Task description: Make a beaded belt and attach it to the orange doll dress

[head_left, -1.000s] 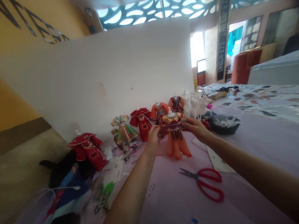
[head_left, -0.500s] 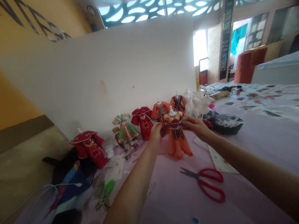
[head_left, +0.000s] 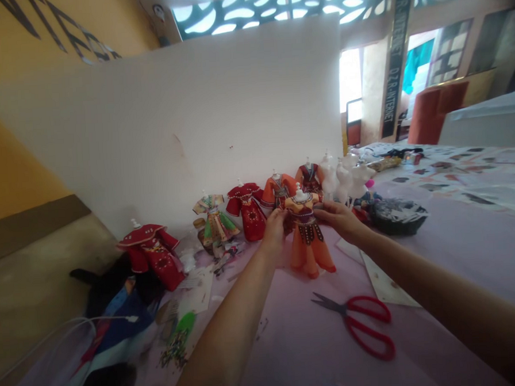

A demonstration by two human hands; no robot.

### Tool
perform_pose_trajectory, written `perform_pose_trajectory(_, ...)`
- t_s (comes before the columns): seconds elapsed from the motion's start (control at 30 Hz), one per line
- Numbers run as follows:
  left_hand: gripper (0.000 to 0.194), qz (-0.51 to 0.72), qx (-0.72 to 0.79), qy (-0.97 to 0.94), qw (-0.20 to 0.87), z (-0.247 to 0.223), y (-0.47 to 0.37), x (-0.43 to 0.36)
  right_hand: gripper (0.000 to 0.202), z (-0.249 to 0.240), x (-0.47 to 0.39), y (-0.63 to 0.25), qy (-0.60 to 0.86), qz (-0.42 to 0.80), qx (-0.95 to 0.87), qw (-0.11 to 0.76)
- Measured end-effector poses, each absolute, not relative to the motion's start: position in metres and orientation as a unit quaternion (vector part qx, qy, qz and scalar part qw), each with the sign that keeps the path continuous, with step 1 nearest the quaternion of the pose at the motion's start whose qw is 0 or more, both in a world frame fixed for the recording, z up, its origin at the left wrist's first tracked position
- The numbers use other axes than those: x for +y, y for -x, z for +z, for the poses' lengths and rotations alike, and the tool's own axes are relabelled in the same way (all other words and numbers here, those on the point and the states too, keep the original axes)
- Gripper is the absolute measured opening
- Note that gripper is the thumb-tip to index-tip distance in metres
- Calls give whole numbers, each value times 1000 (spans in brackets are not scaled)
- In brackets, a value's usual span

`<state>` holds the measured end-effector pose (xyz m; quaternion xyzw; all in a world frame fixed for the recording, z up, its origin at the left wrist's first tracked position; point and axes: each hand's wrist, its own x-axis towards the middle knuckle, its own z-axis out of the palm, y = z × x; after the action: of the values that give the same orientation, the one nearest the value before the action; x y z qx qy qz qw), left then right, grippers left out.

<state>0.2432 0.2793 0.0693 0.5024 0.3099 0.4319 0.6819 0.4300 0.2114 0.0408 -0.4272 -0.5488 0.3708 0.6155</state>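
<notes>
Miniature orange dress on white form, held in two hands

Item one: from where I am standing, an orange dress is occupying the middle of the table, sitting upright on a small white form. A dark purple waistband is circling it.

Hands: the left hand is grasping the dress at the left of its waist, thumb and fingers closing together. The right hand is pinching the opposite side at the same height. I cannot tell whether either is gripping the waistband itself or the cloth beside it.

Near side: red-handled scissors are lying with blades pointing left.

Left: a red dress is leaning on its form; a white cable is trailing nearer, with a bright green object lying to its right.

Far side: a green-and-gold dress, a second red dress, an orange robe and a dark red robe are standing in a row before a white board. Bare white mannequins are clustering to their right.

Right: a dark basket is holding pale, greyish material.
</notes>
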Motion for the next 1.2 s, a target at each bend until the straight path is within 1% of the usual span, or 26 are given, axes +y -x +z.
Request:
perform_pose_trajectory(0.13, 38, 422, 306, -506, 687, 70, -246, 279, 24, 40, 213, -430, 413, 385, -540, 623)
perform_pose_trajectory(0.3, 37, 409, 300, -515, 691, 71, -247, 281, 37, 43, 214, -428, 403, 408, -520, 634)
perform_pose_trajectory(0.5, 34, 400, 287, -520, 698, 71, -247, 283, 42, 45, 216, -426, 398, 426, -499, 641)
perform_pose_trajectory(0.83, 16, 405, 268, -505, 714, 78, -244, 282, 38, 45, 217, -424, 385, 442, -500, 637)
perform_pose_trajectory(1.2, 27, 364, 244, -516, 736, 77, -245, 290, 31, 44, 220, -422, 372, 434, -532, 625)
